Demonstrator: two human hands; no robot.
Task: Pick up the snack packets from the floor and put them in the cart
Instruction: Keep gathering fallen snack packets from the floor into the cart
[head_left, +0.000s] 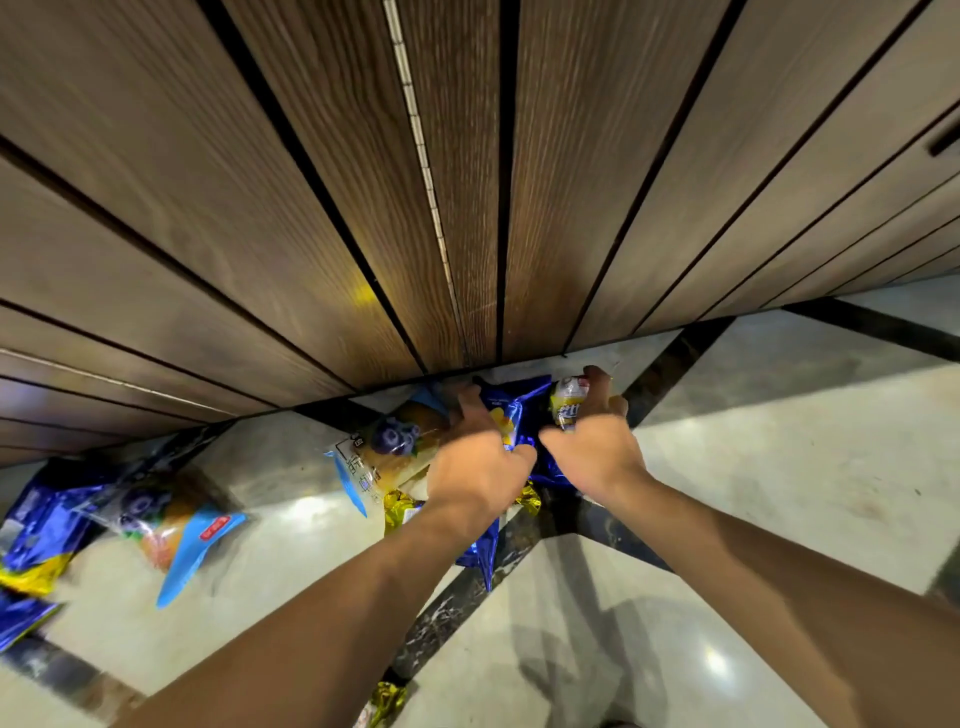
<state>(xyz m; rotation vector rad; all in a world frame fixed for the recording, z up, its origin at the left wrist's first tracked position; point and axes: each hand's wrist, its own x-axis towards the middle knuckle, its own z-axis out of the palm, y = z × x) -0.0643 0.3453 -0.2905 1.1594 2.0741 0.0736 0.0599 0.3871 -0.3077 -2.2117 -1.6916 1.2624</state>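
Observation:
Several snack packets lie on the marble floor by the wall. My left hand (475, 457) reaches over a blueberry bread packet (387, 444) and its fingers curl onto a blue packet (511, 410). My right hand (592, 441) grips a small yellow and white packet (566, 402) right of that blue one. A gold foil packet (402, 512) peeks out under my left wrist. Another blueberry packet (166, 519) and a blue and yellow packet (39, 525) lie at the left. The cart is out of view.
A wood-panelled wall (363, 182) with dark grooves rises straight ahead, its foot just beyond the packets. The floor (779, 441) is pale marble with black inlay strips. A bit of gold foil (387, 699) lies near the bottom edge. The picture is motion-blurred.

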